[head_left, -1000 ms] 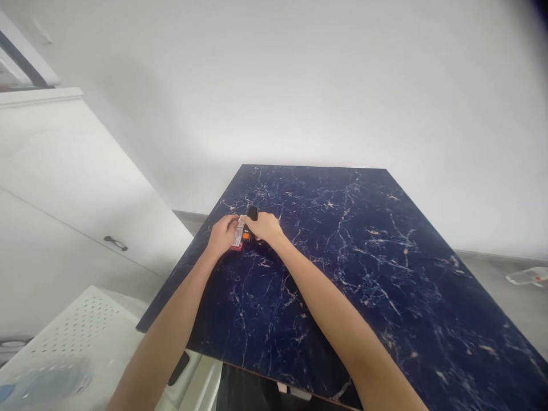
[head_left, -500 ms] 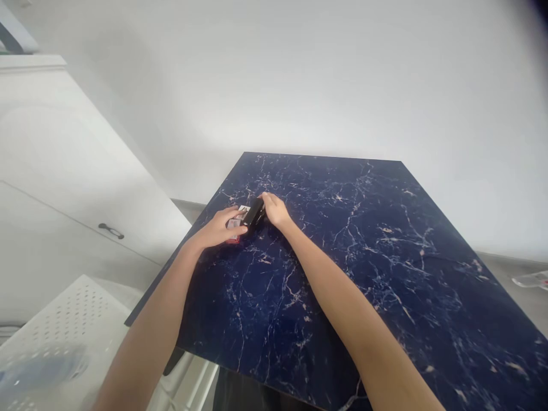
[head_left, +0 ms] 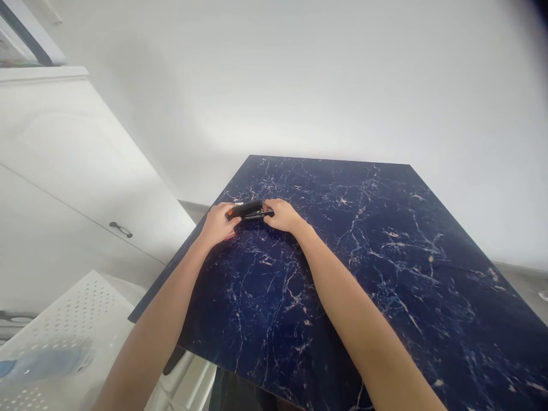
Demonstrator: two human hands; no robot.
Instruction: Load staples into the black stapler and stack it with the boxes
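Observation:
A black stapler (head_left: 248, 209) with an orange mark at its left end lies crosswise between my hands, its upper and lower arms apart toward the right. My left hand (head_left: 216, 223) is closed around the stapler's left end. On the other side, my right hand (head_left: 283, 216) pinches the right end with thumb and fingers. A small red and white box (head_left: 231, 235) shows only in slivers beneath and beside my left hand; most of it is hidden. Both hands are near the left edge of the dark blue marbled table (head_left: 325, 274).
Left of the table stands a white cabinet (head_left: 85, 165) with a dark handle (head_left: 120, 229). A white perforated stool or chair (head_left: 79, 308) at the lower left bears a clear plastic bottle (head_left: 51, 363). A pale wall (head_left: 325, 80) rises behind the table.
The stapler has turned from steeply slanted to nearly level across the view, and its orange end now shows. My left hand has shifted from the box onto the stapler's end; my right hand has swung lower.

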